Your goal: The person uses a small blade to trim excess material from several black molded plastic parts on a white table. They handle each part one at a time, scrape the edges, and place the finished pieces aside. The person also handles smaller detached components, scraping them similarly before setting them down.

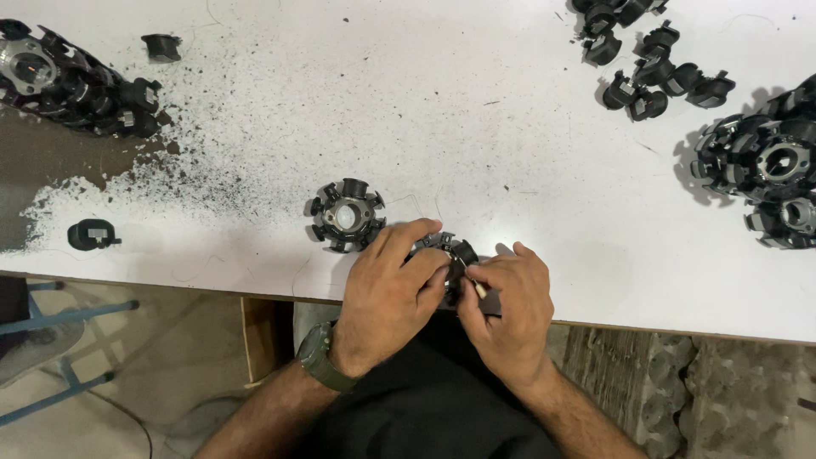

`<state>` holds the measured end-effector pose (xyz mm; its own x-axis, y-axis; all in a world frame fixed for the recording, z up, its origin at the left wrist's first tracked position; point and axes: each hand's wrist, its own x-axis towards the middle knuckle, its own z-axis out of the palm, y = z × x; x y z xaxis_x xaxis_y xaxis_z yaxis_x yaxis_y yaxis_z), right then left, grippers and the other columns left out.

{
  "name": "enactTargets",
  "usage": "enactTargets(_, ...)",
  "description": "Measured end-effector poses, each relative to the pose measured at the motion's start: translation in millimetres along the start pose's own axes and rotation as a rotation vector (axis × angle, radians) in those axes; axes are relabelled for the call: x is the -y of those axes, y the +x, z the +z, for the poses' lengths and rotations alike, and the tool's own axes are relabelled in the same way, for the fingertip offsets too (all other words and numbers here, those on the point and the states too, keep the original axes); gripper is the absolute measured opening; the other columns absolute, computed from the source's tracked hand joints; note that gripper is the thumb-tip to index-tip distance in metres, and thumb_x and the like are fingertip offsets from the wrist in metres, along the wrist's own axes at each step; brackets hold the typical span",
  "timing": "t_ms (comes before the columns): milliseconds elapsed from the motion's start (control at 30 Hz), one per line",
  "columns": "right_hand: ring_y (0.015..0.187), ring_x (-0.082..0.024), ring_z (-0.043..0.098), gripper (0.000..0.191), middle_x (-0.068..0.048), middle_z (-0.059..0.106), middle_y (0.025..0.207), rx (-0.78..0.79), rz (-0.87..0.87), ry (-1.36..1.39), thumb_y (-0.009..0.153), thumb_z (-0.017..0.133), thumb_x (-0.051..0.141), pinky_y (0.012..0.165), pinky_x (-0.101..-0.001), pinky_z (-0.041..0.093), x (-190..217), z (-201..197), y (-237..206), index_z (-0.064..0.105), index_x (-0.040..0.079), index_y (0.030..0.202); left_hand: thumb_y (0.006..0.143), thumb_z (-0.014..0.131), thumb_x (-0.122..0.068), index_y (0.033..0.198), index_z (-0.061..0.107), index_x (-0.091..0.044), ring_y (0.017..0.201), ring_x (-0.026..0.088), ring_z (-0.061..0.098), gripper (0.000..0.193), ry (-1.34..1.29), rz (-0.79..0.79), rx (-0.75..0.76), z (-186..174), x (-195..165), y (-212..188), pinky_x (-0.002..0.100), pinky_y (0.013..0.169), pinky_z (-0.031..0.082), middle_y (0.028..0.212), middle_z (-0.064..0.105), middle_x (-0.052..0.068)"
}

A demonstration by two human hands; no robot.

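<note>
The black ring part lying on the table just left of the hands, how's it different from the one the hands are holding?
The black ring part on the table lies flat and untouched, with its whole circle of black lobes and pale centre hole in view. The ring part in the hands sits at the table's near edge, gripped by the left hand and right hand, whose fingers hide most of it. Both look like the same black, lobed kind.

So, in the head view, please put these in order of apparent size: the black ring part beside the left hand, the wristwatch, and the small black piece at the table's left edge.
1. Black ring part, clearly largest.
2. Wristwatch and small black piece look about alike; the watch is nearer the camera and partly hidden, so I do not rank them.
</note>
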<state>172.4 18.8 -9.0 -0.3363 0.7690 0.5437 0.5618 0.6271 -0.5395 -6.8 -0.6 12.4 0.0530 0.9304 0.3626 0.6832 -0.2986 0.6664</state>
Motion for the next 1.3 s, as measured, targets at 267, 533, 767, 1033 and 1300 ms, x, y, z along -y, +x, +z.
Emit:
enactTargets(267,0.086,-0.020,0.072,0.023,-0.006,0.071,0.091,0.115,0.058,0.041,0.084,0.077,0.001,0.111,-0.0536,0.049,0,-9,7,0.064,0.007,0.102,0.084,0.078,-0.013,0.098,0.073,-0.007,0.120,0.030,0.061,0.016,-0.007,-0.041,-0.004,8,-2,-2,0.043,0.095,0.053,0.132,0.064,0.009)
enactTargets(533,0.096,-0.021,0.075,0.021,-0.007,0.074,0.097,0.043,0.159,0.212,0.094,0.073,0.004,0.118,-0.0536,0.049,-6,-12,-5,0.059,0.005,0.110,0.084,0.077,-0.010,0.087,0.067,-0.005,0.117,0.028,0.059,0.012,-0.022,-0.083,-0.066,24,0,-3,0.044,0.096,0.050,0.129,0.063,0.010)
enactTargets(767,0.100,-0.024,0.074,0.023,-0.009,0.073,0.101,0.060,0.073,0.122,0.089,0.075,0.003,0.114,-0.0547,0.049,-5,-10,-8,0.061,0.006,0.107,0.080,0.074,-0.005,0.083,0.063,-0.004,0.114,0.028,0.059,0.012,-0.081,-0.093,-0.053,27,5,-4,0.043,0.094,0.051,0.125,0.061,0.011)
enactTargets(1033,0.100,-0.027,0.072,0.026,-0.010,0.071,0.099,0.035,-0.031,0.029,0.086,0.078,-0.002,0.106,-0.0506,0.056,2,-6,0,0.063,0.005,0.105,0.080,0.074,-0.004,0.088,0.061,-0.003,0.114,0.031,0.058,0.014,-0.071,-0.051,-0.129,31,4,-8,0.046,0.097,0.049,0.125,0.062,0.011)
enactTargets(1300,0.087,-0.024,0.072,0.024,-0.010,0.072,0.092,0.122,0.014,-0.001,0.082,0.078,-0.002,0.107,-0.0523,0.055,6,-12,8,0.065,0.005,0.101,0.080,0.073,-0.004,0.090,0.061,-0.004,0.114,0.033,0.060,0.016,-0.063,-0.033,-0.151,29,4,-7,0.046,0.099,0.049,0.125,0.062,0.012)
